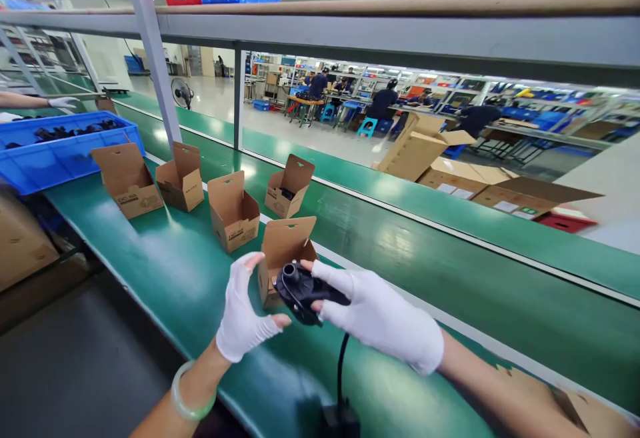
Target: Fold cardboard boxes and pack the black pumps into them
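Note:
My right hand [375,311], in a white glove with bare fingertips, grips a small black pump [300,291] with a round outlet on top. A black cable [341,365] hangs below it to a black block [341,419] at the bottom edge. My left hand [245,315], gloved the same way, is open just left of the pump, thumb and fingers apart in a C shape. Right behind the pump stands an open brown carton [287,241], its lid raised and its inside partly hidden.
Several open cartons stand farther along the green belt [180,251]; one carton [287,191] has something black inside. A blue crate [65,151] of black parts is at left, near another person's gloved hand [63,102]. A grey post [150,45] and overhead shelf frame the belt.

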### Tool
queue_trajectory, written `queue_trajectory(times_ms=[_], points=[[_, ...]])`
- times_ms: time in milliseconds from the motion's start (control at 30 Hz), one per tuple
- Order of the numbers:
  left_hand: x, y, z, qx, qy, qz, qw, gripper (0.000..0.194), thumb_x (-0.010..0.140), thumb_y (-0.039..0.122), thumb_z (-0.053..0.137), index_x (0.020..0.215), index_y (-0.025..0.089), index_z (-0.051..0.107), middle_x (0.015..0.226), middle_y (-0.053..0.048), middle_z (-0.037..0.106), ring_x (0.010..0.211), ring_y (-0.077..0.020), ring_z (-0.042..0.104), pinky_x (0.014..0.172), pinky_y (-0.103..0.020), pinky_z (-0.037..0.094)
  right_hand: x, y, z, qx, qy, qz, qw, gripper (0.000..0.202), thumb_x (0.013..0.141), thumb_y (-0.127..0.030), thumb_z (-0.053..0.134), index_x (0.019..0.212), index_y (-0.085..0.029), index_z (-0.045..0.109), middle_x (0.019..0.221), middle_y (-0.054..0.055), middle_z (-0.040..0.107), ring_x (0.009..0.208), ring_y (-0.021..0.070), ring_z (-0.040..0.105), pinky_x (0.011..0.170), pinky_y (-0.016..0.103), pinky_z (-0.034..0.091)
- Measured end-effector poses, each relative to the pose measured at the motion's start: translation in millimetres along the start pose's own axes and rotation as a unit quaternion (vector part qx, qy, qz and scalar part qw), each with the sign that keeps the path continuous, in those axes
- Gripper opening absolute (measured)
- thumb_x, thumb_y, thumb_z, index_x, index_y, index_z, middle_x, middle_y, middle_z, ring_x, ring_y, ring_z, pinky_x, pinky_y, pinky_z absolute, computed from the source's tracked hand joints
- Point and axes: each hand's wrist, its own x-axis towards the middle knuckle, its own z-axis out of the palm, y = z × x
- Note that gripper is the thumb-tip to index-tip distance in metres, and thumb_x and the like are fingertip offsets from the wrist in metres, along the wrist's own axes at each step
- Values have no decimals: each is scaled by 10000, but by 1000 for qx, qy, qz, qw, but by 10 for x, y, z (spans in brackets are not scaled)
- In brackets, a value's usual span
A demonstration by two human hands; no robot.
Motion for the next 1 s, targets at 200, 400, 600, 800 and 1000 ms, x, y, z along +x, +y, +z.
queue_trajectory(times_ms=[200, 400, 600, 800, 1000], points=[[126, -734, 123, 151, -62, -38, 986, 826, 755, 194, 569, 1504, 152, 222, 1533, -207, 352, 1418, -350, 363, 1165, -571, 339, 607, -34, -73, -273, -48, 48, 960, 458, 880, -340, 518, 1321, -228, 570, 962, 63, 734, 793, 226, 678, 670, 293, 456], [92, -1009, 256, 181, -76, 77, 978, 865, 753, 96, 467, 1542, 182, 123, 1565, -189, 310, 1443, -340, 325, 1173, -553, 339, 1029, 96, 63, -357, -203, 38, 911, 273, 824, -342, 569, 1011, -216, 724, 906, 99, 743, 820, 286, 695, 621, 311, 429], [43, -1039, 326, 152, -100, 96, 979, 905, 743, 57, 417, 1552, 243, 57, 1598, -133, 266, 1467, -308, 284, 1189, -515, 334, 1200, 327, 455, -352, -309, 35, 883, 319, 817, -343, 602, 1020, -145, 748, 895, 131, 742, 785, 285, 702, 618, 319, 461], [23, -1003, 319, 124, -96, 97, 983, 895, 751, 43, 403, 1552, 262, 72, 1616, -99, 234, 1473, -291, 271, 1201, -494, 313, 1114, 333, 557, -358, -278, 25, 891, 317, 872, -349, 585, 1089, -158, 715, 957, 138, 727, 822, 281, 691, 694, 341, 485], [-22, -911, 221, 132, -94, 79, 984, 865, 768, 20, 381, 1550, 263, 101, 1608, -85, 258, 1474, -261, 274, 1218, -466, 291, 185, 439, 168, -307, -18, 102, 946, 329, 981, -295, 333, 918, -204, 643, 882, 68, 658, 831, 238, 620, 737, 351, 442]])
